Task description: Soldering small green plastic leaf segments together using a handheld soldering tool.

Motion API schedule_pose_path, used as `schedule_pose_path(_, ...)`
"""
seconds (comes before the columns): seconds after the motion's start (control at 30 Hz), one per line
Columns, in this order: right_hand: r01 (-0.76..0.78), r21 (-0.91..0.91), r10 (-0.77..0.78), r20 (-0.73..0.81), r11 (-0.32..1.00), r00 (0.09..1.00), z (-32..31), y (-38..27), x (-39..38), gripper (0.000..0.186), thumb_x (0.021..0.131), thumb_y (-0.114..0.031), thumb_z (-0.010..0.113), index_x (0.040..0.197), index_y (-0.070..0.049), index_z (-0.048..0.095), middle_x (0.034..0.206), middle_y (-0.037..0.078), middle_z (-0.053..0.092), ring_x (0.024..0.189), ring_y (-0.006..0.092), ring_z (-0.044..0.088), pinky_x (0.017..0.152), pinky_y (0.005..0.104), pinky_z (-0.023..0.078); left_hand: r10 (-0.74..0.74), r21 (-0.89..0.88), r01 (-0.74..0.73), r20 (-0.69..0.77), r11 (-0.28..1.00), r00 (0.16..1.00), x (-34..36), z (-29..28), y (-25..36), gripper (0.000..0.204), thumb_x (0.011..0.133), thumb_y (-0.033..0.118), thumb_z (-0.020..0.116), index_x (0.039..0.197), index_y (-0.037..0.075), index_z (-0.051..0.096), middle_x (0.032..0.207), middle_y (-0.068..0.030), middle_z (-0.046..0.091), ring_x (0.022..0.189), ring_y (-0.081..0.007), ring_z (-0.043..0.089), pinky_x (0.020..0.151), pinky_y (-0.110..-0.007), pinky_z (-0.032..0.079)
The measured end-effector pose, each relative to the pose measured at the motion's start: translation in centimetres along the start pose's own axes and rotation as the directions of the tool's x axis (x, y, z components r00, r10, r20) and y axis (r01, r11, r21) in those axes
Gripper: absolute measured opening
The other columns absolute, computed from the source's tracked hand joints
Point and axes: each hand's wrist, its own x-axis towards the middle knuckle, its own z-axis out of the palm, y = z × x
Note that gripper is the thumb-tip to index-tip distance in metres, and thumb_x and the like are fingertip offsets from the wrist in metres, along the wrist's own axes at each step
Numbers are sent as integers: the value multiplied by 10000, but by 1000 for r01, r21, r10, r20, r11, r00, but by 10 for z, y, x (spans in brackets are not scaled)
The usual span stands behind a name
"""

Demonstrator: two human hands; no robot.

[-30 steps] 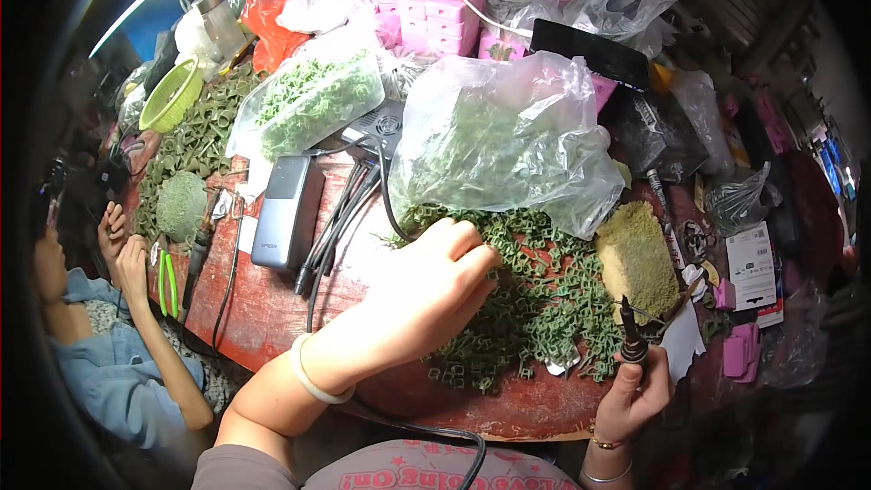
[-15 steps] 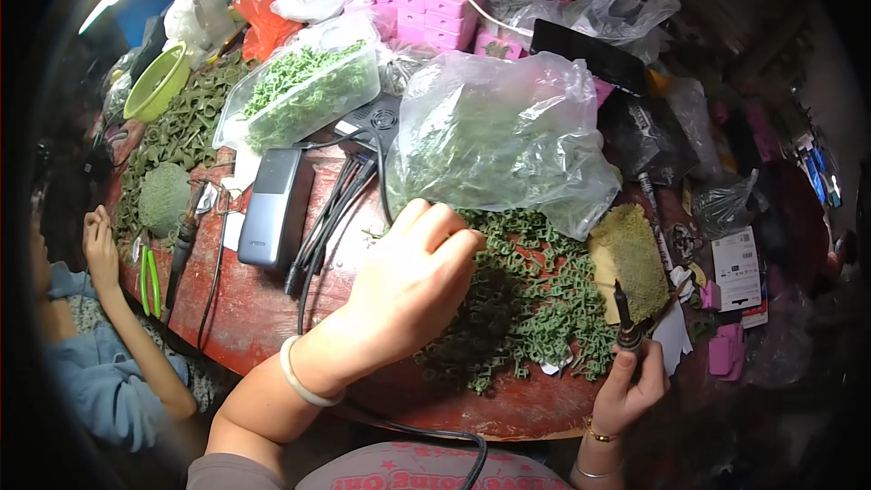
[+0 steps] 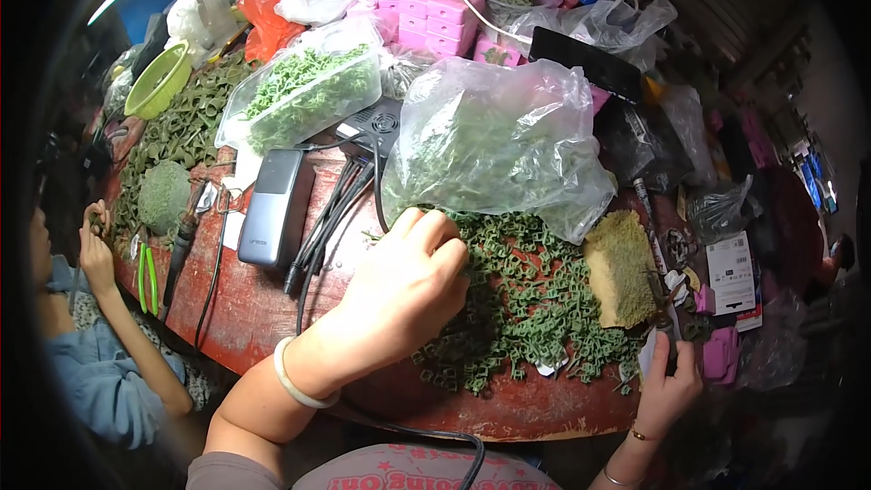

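My left hand (image 3: 408, 281) is curled with fingertips turned down, hidden behind the knuckles, at the left side of a heap of small green pieces (image 3: 535, 299). A clear bag of green material (image 3: 490, 145) lies beyond it. My right hand (image 3: 667, 377) is closed on a dark pen-like tool with a cord, probably a soldering iron (image 3: 661, 321), just right of a yellow-green crusted sponge (image 3: 615, 268). The tool's tip is hard to make out.
A power bank (image 3: 272, 209), cables (image 3: 340, 218), a tub of green pieces (image 3: 304, 86), pink boxes (image 3: 435, 18) and a yellow-green basket (image 3: 156, 82) crowd the red table (image 3: 236, 327). A co-worker's hand (image 3: 95, 254) is at the left.
My left hand has shifted left since a second ago. My right hand has moved right with the tool, away from the sponge's front. The co-worker's hands have shifted slightly.
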Motion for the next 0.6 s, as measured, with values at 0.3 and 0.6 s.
schedule_pose_path(0.3,-249,619,174,180,745,968,0,-51,-5,135,840,-61,722,816,-11,598,681,-40,589,623,25,499,543,208,408,-261,-911,382,335,154,905,-5,17,19,162,877,31,656,1024,-17,608,1003,-47,657,911,-81,628,819,-242,527)
schedule_pose_path(0.6,-76,723,-227,314,687,922,16,-113,-4,195,762,3,770,912,-13,645,717,14,588,607,58,512,510,211,375,-165,-895,319,279,313,946,-7,19,25,174,882,-25,646,1048,-55,605,1030,-86,640,924,-131,646,832,-263,541)
